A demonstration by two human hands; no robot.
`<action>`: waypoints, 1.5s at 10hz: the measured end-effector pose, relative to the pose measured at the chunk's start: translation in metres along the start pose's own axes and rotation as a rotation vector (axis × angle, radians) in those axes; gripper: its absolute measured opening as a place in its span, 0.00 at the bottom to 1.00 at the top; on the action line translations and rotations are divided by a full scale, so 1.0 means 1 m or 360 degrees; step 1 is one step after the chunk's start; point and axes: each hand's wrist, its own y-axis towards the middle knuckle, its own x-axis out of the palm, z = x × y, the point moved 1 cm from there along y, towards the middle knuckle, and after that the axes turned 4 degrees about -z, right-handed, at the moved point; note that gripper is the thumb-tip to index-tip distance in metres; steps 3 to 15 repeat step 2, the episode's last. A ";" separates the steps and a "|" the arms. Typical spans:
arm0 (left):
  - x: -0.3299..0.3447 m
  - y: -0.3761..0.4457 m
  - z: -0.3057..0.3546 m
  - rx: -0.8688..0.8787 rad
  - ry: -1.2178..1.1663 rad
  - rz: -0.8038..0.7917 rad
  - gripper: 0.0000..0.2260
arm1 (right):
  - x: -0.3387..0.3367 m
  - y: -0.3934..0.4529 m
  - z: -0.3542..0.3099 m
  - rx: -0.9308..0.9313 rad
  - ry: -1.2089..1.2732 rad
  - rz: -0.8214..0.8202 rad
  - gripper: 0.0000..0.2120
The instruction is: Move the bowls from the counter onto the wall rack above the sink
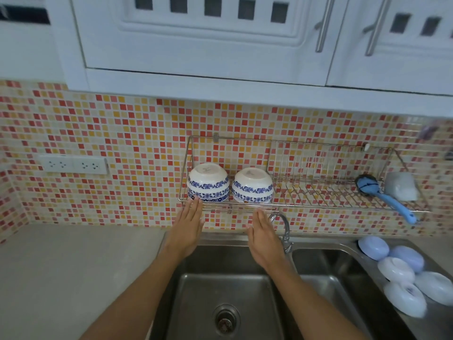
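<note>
With both hands flat and empty below the rack [304,204], nothing grasped: left hand [187,231] and right hand [266,238] held with fingers straight and released. Left fingers [195,204] reaching up to the rack's front rail, at or just short of the left bowl [208,184]; actual touch not clear. Right fingers [259,217] just under the rail, below the right bowl [252,185]. Two blue-patterned bowls sitting upside down, side by side, at the rack's left end, directly at 12 o'clock from the hands. Rack running long from 9 to 3 o'clock; its middle bare, a brush [382,195] and a sponge [402,186] at the right end. Counter [73,278] at 9 o'clock showing no bowls. At 3 o'clock, by the sink [220,285], a cluster of pale dishes [402,273] lying inverted, nearer the right hand; probably the next reach, if counted among the bowls. Sink basin holding nothing but its drain.
</note>
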 end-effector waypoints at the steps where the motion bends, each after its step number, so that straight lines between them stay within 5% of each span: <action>1: -0.033 -0.005 0.014 0.0065 -0.0076 -0.0146 0.24 | -0.026 -0.007 -0.014 -0.0031 -0.0011 0.0065 0.26; 15: -0.068 0.003 0.024 0.0055 -0.0114 -0.0182 0.24 | -0.060 0.000 -0.031 -0.0025 -0.0049 0.0112 0.26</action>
